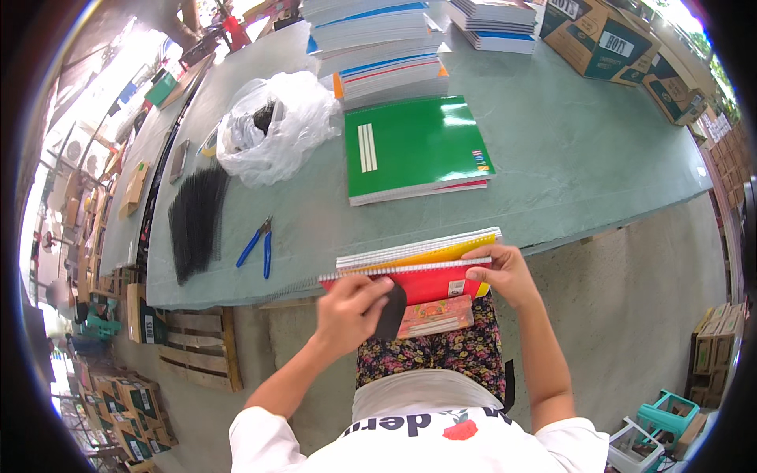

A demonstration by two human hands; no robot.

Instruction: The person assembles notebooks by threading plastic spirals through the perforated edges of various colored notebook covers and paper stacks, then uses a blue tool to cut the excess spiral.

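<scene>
A red notebook (430, 282) stands tilted at the table's near edge, its punched spine edge upward. A thin wire coil (296, 292) sticks out past its left end. My left hand (351, 310) is closed at that end, fingers curled over a black flat piece (390, 311) that lies against the red cover. With thumb in front and fingers behind, my right hand (505, 274) pinches the notebook's right end. Right behind it are a yellow cover (441, 252) and white page edges. Below, an orange-pink patterned block (436, 317) shows above my lap.
A green notebook (418, 150) tops a small pile, with tall notebook stacks (386, 55) behind. To the left are blue-handled cutters (259, 246), a bundle of black coils (195, 221) and a white plastic bag (280, 126). Cartons (603, 39) stand far right; a wooden pallet (201, 347) lies below left.
</scene>
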